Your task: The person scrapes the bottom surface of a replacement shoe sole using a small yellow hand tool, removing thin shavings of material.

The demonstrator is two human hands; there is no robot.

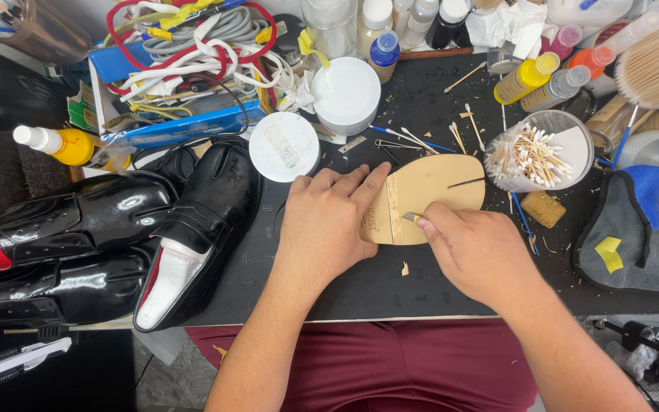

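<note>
Free room: bare black mat (390, 286) on the desk, below the tan sole piece (429, 194) and between both forearms. Obstacles: black shoes (184, 229) at left, cotton-swab cup (543, 152) at right, white lidded jar (345, 95) and bottles behind.

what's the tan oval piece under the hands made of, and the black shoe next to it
The tan sole piece: probably leather or fibreboard, matte, with pale shavings around it. The black shoe: seemingly patent leather or a glossy synthetic, with bright reflections across its upper. The left hand presses the piece down.
</note>
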